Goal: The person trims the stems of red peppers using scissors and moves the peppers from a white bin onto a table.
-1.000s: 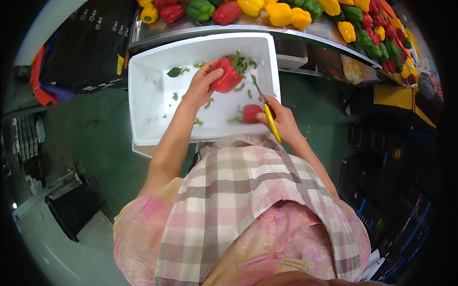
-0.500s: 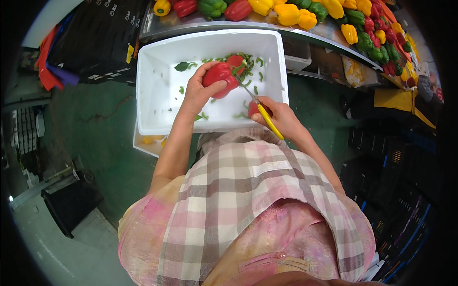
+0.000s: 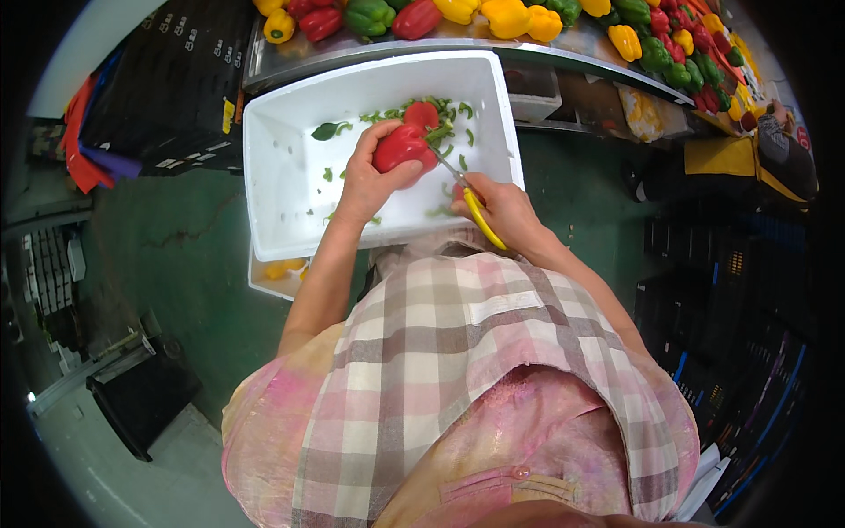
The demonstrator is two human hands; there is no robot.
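head view: a person in a pink-and-grey checked apron [image 3: 458, 370] stands over a white foam box [image 3: 290, 176] set on a green floor [image 3: 158, 255]. the left hand [image 3: 370, 176] is curled around a red bell pepper [image 3: 403, 145], fingers and thumb wrapped over its lower side, holding it above the box's interior near the far right corner. the right hand [image 3: 502, 211] is closed around the yellow handle of a small cutting tool [image 3: 471, 198], whether scissors or a knife cannot be told; its thin metal tip reaches up to the pepper's stem end, touching or just beside it. a second red pepper [image 3: 422, 113] lies in the box just behind the held one, and part of another red piece shows under the right hand. green stem trimmings [image 3: 440, 132] and one loose green leaf [image 3: 323, 131] are scattered across the box's white bottom, thickest near the held pepper. beyond the box, a metal counter [image 3: 352, 55] carries rows of red, yellow and green peppers [image 3: 493, 13], running along the upper edge and curving down to the right. a lower tray with yellow pieces [image 3: 277, 268] peeks out beneath the box's near left corner. black crates [image 3: 167, 79] stand stacked to the left of the counter, with more dark crates on the far right.
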